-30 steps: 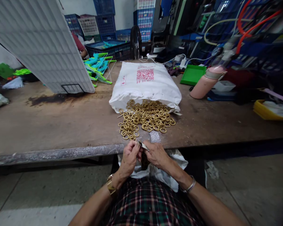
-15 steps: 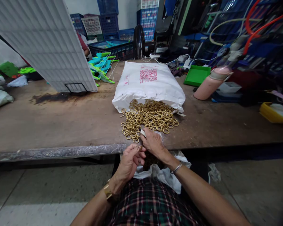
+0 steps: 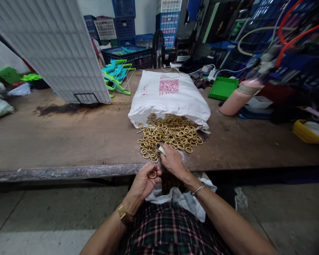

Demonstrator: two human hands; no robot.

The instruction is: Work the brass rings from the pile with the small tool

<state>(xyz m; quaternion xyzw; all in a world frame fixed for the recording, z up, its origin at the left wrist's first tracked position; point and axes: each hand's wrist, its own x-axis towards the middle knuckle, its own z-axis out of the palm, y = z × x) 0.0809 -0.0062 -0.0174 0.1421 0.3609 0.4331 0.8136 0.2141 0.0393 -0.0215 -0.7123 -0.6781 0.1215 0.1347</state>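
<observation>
My left hand (image 3: 146, 180) is closed, holding one gold-coloured ring (image 3: 152, 174) between thumb and fingers just off the table's front edge. Close by on the right, my right hand (image 3: 172, 160) rests at the near side of a pile of gold rings (image 3: 172, 132). Its fingers grip a small white tool with a dark tip (image 3: 162, 150), whose kind I cannot make out. The pile spills from the mouth of a white woven sack (image 3: 151, 83) with red print, lying on the table. Below the edge, an open white bag (image 3: 180, 198) sits at my lap, dark inside.
A grey ribbed panel (image 3: 69, 53) leans over the table (image 3: 69, 141) on the left, beside green and blue plastic pieces (image 3: 117, 79). At right stand a green tray (image 3: 223, 88), a pink bottle (image 3: 236, 99) and a yellow container (image 3: 308, 132). Another person is partly hidden behind the panel.
My left hand has turned and lowered slightly, so the ring in its fingers now shows plainly. The right hand stays almost in place with the white tool.
</observation>
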